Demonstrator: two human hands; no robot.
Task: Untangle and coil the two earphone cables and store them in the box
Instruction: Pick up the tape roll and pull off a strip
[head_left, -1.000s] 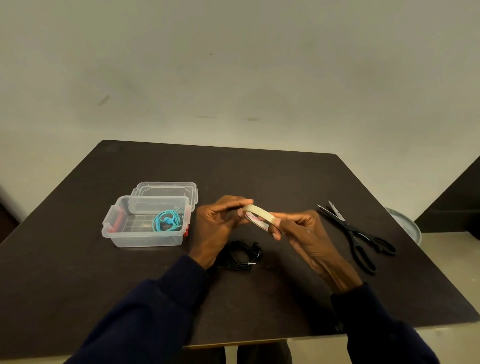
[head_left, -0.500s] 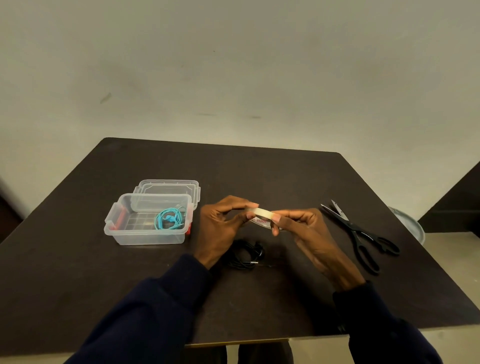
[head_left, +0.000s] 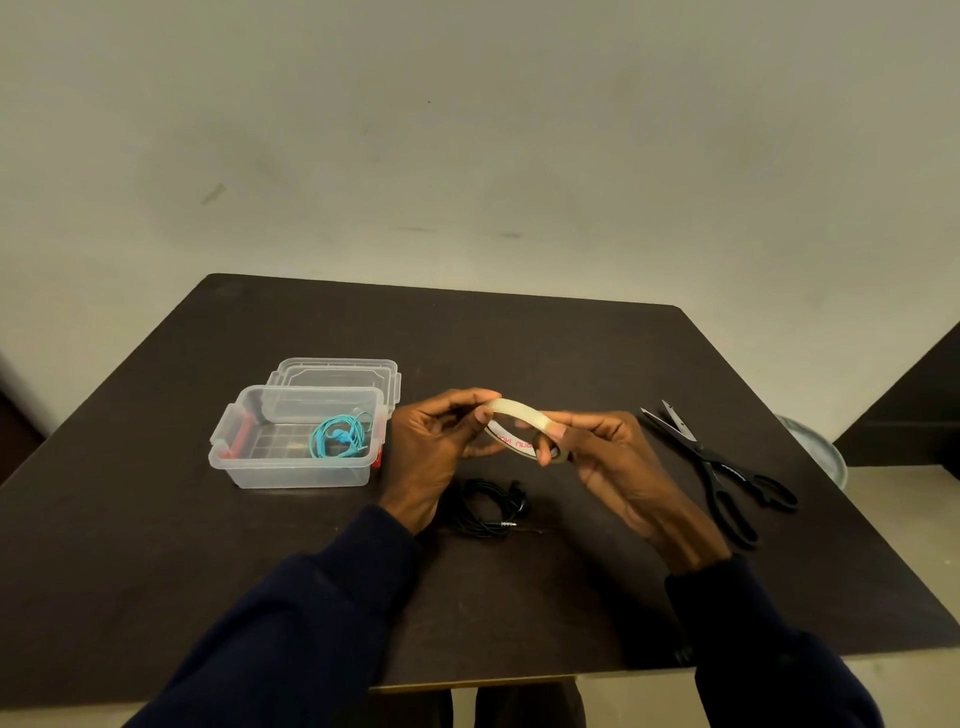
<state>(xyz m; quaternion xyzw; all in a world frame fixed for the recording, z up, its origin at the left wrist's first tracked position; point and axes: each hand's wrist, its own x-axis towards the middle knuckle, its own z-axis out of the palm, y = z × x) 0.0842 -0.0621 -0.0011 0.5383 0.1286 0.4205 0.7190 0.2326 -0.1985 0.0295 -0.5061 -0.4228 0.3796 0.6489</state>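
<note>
Pinching a tape roll (head_left: 519, 413) at centre frame with left hand (head_left: 436, 452) and right hand (head_left: 613, 462); black earphone cable (head_left: 485, 512) just below fingers, untouched.

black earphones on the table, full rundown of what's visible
The black earphones lie as a loose coil of thin cable on the dark table, outside the box. A metal-tipped jack sticks out rightward; an apparent earbud sits at upper right. The left hand, holding a tape roll, hides the coil's left edge.
</note>
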